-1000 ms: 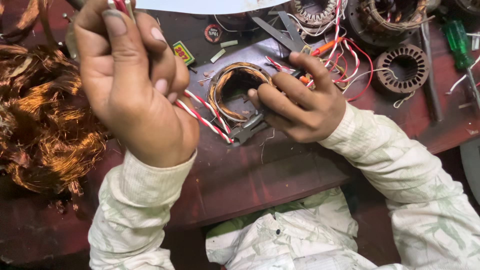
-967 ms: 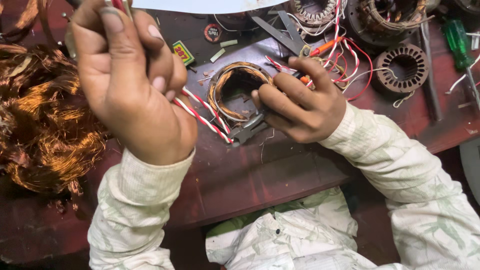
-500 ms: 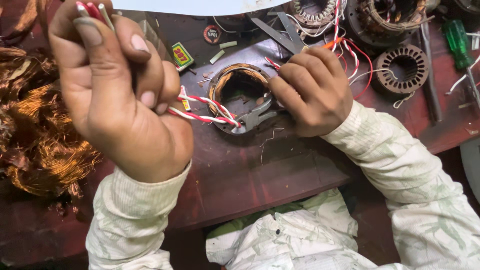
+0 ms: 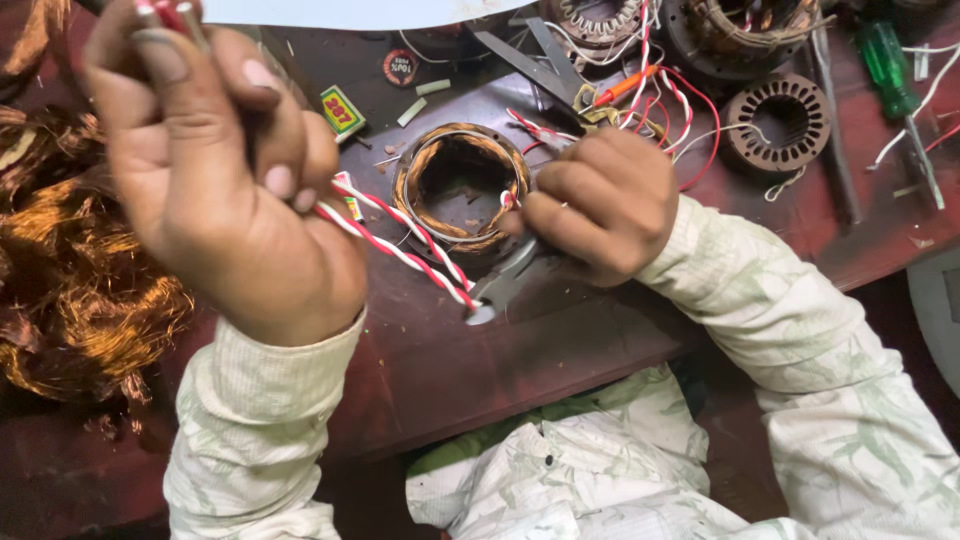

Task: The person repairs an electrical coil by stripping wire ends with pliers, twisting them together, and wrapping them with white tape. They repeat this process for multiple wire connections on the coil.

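Left hand point(image 4: 215, 190) raised near the camera, fingers closed around the twisted red-and-white wires point(image 4: 400, 240), pulling them taut, likely so they run straight to the tool. Right hand point(image 4: 600, 205) clenched on small pliers point(image 4: 500, 290), whose tip meets the wires' lower end just in front of the stator coil point(image 4: 460, 185). The coil is a round ring with copper winding, lying flat on the dark red desk point(image 4: 480, 370) between both hands. Loose copper wire heap point(image 4: 70, 260) sits at left; green screwdriver point(image 4: 890, 60) and another stator core point(image 4: 780, 120) lie at right.
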